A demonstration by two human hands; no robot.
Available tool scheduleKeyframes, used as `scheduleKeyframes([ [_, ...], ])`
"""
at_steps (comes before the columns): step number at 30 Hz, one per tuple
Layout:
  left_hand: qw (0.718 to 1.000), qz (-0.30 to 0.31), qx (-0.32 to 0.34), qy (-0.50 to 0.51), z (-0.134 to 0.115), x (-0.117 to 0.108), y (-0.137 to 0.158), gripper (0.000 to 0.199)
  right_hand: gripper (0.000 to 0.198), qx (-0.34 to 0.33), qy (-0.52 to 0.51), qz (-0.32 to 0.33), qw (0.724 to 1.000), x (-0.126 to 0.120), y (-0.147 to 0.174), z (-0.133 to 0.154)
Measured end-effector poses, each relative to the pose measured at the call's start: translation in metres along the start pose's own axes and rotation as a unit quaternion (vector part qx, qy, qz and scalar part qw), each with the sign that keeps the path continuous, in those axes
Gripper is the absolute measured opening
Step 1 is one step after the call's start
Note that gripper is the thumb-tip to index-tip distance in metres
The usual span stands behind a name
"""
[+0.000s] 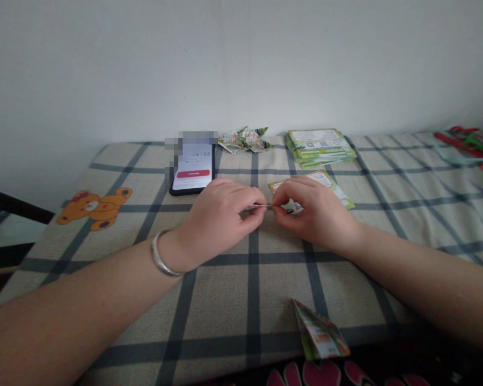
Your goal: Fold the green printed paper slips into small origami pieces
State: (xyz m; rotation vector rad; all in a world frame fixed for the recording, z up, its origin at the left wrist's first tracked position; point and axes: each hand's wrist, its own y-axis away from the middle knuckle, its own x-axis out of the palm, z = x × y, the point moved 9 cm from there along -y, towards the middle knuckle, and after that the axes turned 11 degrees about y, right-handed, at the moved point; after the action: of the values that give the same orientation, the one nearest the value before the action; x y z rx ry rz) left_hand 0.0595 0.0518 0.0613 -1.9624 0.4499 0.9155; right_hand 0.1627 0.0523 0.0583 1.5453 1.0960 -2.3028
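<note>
My left hand (225, 212), with a silver bangle (161, 254) at the wrist, pinches one end of a thin folded paper (268, 206). The other end is pinched between the thumb and fingers of my right hand (316, 212). Fingers hide most of this paper, and only a narrow edge shows between them. Just behind my right hand, a green and white printed leaflet (338, 190) lies flat on the cloth. Nearer to me, a folded triangular piece of the same printed paper (322, 335) rests close to the table's front edge.
A phone (193, 177) lies beyond my left hand. Folded paper pieces (245, 140) and a stack of leaflets (322, 147) sit near the wall. An orange bear figure (96, 209) is at left, red and green items (467, 142) at far right. A checked cloth (217, 311) covers the table.
</note>
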Motion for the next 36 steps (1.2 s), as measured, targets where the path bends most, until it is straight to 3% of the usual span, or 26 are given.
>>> scheduleKeyframes([
  [9, 0.999, 0.001, -0.013, -0.040, -0.003, -0.002, 0.000, 0.007, 0.004, -0.048, 0.095, -0.007, 0.994, 0.001, 0.000, 0.010],
  [18, 1.000, -0.019, -0.008, -0.009, -0.006, -0.007, -0.002, 0.012, 0.007, 0.024, -0.047, -0.019, 0.998, 0.003, -0.001, -0.006],
  [36, 0.999, -0.031, -0.020, 0.031, -0.001, -0.010, -0.002, 0.011, 0.006, 0.074, -0.153, 0.018, 0.985, 0.012, 0.000, -0.023],
])
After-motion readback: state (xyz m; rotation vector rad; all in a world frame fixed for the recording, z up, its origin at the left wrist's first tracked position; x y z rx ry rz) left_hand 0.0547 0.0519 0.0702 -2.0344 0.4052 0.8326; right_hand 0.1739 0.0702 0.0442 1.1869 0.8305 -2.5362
